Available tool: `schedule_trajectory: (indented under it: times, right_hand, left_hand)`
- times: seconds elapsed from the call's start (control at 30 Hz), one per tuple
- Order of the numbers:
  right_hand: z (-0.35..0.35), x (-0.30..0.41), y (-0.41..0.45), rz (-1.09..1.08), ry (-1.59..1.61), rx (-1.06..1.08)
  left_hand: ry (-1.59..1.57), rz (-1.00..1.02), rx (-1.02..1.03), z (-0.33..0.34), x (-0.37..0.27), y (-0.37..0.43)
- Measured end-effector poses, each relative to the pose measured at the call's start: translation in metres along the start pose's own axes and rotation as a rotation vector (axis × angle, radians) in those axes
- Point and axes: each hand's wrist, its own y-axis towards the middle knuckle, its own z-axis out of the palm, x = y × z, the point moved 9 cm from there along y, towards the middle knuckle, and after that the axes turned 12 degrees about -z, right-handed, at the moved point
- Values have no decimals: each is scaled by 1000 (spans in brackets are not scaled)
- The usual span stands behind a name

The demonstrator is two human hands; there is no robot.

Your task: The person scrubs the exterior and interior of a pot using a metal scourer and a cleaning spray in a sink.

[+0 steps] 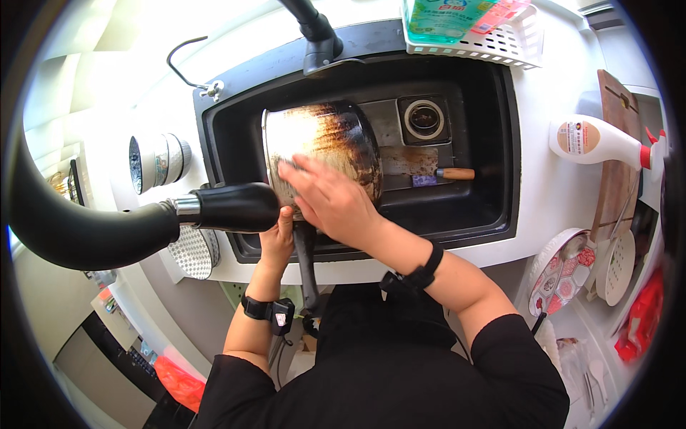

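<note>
A metal saucepan point(343, 126), scorched brown and black toward its base, lies on its side in the black sink point(498, 161). Its rim faces left, and its dark handle point(306, 263) points toward my body over the front edge. My left hand point(277, 238) holds the saucepan near the handle, thumb up; its other fingers are mostly hidden. Against the scorched wall rests my right hand point(335, 201), blurred at the fingertips. Whether something is under those fingers I cannot tell. A cleaver point(455, 173) with a wooden handle and stained blade lies right of the saucepan, beside a small purple item point(424, 181).
A black faucet point(320, 45) stands behind the sink. A black curved arm point(230, 206) crosses the left foreground. Bowls point(155, 163) sit at left. Right are a spray bottle point(595, 140), a wooden cutting board point(616, 198) and a patterned plate point(563, 271); a white basket point(501, 48) holds bottles.
</note>
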Motion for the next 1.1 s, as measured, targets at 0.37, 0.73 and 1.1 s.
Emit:
schedule_trajectory:
  times: [0.37,0.73,1.1]
  right_hand:
    - [25,17,-15,-140,71,52]
    - [34,29,-14,-124,58,210]
    - [38,21,-13,-58,-51,242]
  left_hand:
    - [73,73,-87,-2,-11,-27]
    - [227,108,-77,-4,-13,-24]
    - [118,29,-10,-7,-4,-22]
